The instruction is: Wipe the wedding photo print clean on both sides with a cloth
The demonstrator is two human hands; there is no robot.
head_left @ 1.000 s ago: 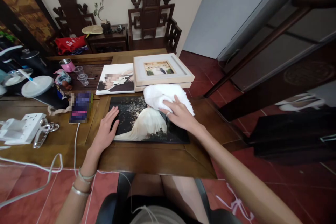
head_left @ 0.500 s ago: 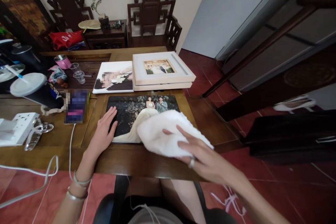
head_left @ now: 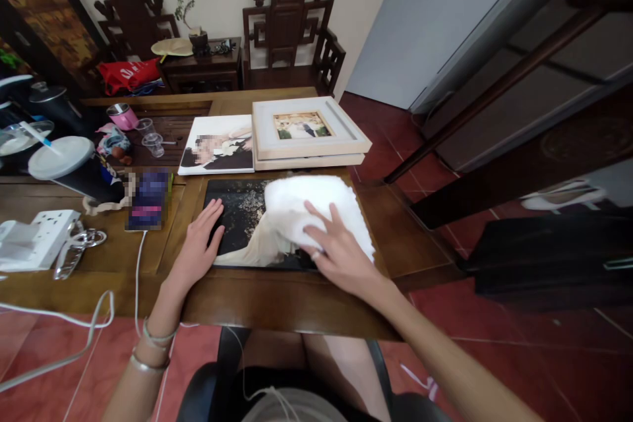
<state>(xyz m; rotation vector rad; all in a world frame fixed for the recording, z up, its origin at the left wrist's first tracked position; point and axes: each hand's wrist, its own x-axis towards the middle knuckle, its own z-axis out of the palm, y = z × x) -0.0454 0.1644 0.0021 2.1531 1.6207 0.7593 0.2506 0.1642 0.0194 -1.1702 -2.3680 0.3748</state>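
Observation:
A dark wedding photo panel (head_left: pixel 237 201) lies flat on the wooden table in front of me. My left hand (head_left: pixel 204 237) rests with its fingers flat on the panel's left edge and holds nothing. Over the right part of the panel is a folded white cloth (head_left: pixel 321 194), which hides the couple's upper bodies. My right hand (head_left: pixel 341 254), with a ring on one finger, holds the cloth against the panel with fingers spread over its top; the thumb is hidden.
Behind the panel lie a white-edged photo print (head_left: pixel 217 145) and stacked light wooden frames (head_left: pixel 311 132). To the left are a phone (head_left: pixel 147 201) on a white cable, a clear hair claw (head_left: pixel 76 247), a power strip (head_left: pixel 49 231) and a lidded dark cup (head_left: pixel 69 168).
My right hand has moved the white cloth away from me, up the panel, and it now lies flatter. More of the panel's lower edge shows. My left hand stays in place.

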